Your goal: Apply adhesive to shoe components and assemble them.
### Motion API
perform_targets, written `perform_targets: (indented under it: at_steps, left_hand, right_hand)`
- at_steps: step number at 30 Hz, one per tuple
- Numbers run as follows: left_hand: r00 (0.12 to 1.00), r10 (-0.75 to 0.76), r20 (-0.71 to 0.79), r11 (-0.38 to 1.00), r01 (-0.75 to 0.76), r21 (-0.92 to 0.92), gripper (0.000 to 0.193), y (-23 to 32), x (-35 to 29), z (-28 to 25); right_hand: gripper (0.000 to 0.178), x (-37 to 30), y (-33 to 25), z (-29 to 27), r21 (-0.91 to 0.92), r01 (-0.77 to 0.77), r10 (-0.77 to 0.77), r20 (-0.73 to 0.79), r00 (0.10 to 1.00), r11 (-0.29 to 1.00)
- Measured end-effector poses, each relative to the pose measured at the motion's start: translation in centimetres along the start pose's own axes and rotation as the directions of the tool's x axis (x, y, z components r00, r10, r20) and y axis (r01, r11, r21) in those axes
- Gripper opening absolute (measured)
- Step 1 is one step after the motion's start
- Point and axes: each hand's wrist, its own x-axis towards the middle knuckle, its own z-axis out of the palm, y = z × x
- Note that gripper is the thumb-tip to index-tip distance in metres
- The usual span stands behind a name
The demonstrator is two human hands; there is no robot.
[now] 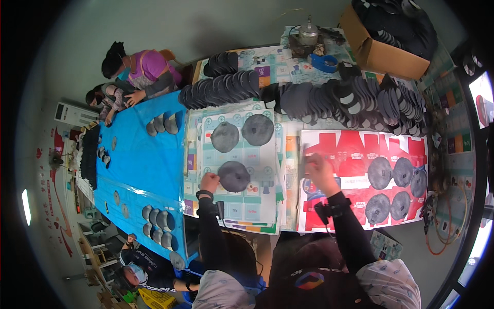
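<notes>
Disc (234, 176) flat on the pale sheet (260, 159), its edge pinched by the left hand (209, 183), seemingly to steady it, while the blurred right hand (320, 172) hovers over the red sheet (350, 167), grip impossible to tell!

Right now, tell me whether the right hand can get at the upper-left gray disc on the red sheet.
Probably yes: the right hand appears over the left part of the red sheet, and nothing visible blocks the way across to the upper-left gray disc, whose face lies uncovered.
</notes>
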Motion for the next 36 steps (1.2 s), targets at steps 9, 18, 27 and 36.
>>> perform_targets:
  at_steps: [9, 18, 27, 36]
  left_hand:
    - [0.900, 0.064, -0.432, 0.995, -0.089, -0.038, 0.009, -10.6, 4.7, -2.4]
    - [0.883, 0.073, -0.465, 0.881, -0.275, -0.384, 0.022, -14.6, 8.4, -1.5]
    - [0.942, 0.110, -0.319, 0.848, 0.078, 0.524, 0.043, -22.2, 11.6, -0.3]
    - [0.864, 0.355, -0.356, 0.933, -0.349, 0.082, 0.044, -3.8, -6.1, 12.5]
  right_hand:
    - [0.012, 3.2, 4.2, 15.6, 0.347, -0.339, 0.325, 0.099, 0.940, 0.874]
    - [0.007, 1.7, 9.2, 17.6, -0.390, 0.022, -0.100, -0.182, 0.978, 0.921]
    - [0.044, -0.5, 6.2, 15.1, -0.381, 0.038, -0.084, -0.106, 0.991, 0.924]
    - [0.025, -16.5, 5.4, -13.6, -0.423, -0.121, 0.224, 0.204, 0.953, 0.898]
